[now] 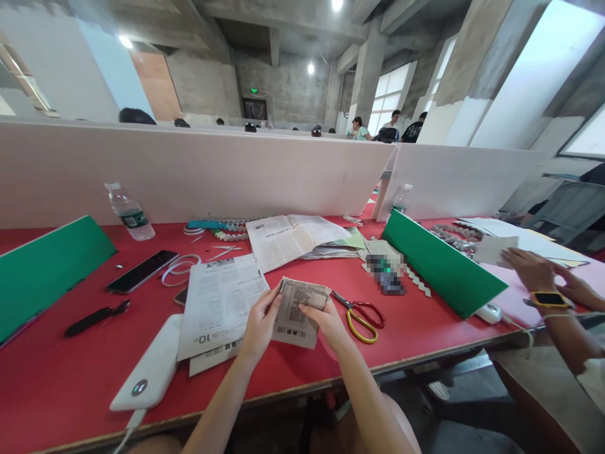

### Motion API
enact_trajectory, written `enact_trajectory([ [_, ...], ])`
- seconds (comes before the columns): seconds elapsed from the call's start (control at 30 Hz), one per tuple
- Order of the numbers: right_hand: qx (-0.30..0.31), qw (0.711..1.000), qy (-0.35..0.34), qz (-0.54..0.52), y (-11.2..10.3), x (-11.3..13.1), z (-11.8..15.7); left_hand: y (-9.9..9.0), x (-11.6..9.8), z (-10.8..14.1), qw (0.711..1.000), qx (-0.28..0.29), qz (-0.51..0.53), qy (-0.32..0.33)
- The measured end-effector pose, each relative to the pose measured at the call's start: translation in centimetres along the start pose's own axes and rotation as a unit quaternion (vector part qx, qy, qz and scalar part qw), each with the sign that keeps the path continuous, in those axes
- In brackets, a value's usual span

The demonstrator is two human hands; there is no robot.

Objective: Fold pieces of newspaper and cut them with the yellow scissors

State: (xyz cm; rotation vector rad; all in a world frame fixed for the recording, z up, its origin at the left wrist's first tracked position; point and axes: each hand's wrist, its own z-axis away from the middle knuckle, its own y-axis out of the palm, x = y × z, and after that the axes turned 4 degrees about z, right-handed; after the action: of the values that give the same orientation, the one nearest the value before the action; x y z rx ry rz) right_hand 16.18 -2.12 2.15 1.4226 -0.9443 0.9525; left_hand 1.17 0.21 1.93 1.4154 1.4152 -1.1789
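A folded piece of newspaper (295, 318) is held up between my two hands, just above the front part of the red table. My left hand (261, 315) grips its left edge, fingers closed with the thumb on top. On the other side, my right hand (325, 320) pinches the upper right part, its thumb lying on the printed face. Scissors (363, 320) with one red and one yellow handle loop lie just right of my right hand. To the left of my hands, newspaper sheets (220, 309) lie flat, and more open newspaper (293, 236) rests on a pile behind.
A white power bank (149, 369), a phone (142, 271), a black-handled tool (97, 318) and a water bottle (130, 211) occupy the left side. Green boards (439, 265) stand at both sides, a white partition (198, 173) behind. At right, a co-worker's hands (534, 271) hold paper.
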Motion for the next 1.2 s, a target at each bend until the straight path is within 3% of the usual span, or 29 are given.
enact_trajectory([
  [0.17,-0.003,1.0,-0.012,0.011,-0.1,-0.1,-0.1,0.0,0.0,0.0,1.0,0.004,-0.007,0.007],
  [0.4,-0.009,1.0,-0.018,0.013,-0.1,-0.6,-0.3,-0.1,-0.2,-0.1,0.999,-0.037,-0.02,0.01],
  [0.73,0.009,1.0,0.005,-0.017,0.6,0.3,0.0,-0.1,-0.4,-0.1,0.999,-0.032,-0.006,0.015],
  [0.97,-0.036,0.999,0.02,-0.024,0.6,-0.3,-0.1,-0.2,-0.2,-0.1,0.999,-0.038,-0.01,0.019],
  [1.2,-0.027,0.999,-0.005,-0.025,0.6,-0.9,-0.7,-0.2,-0.1,-0.1,0.999,-0.047,-0.014,0.016],
])
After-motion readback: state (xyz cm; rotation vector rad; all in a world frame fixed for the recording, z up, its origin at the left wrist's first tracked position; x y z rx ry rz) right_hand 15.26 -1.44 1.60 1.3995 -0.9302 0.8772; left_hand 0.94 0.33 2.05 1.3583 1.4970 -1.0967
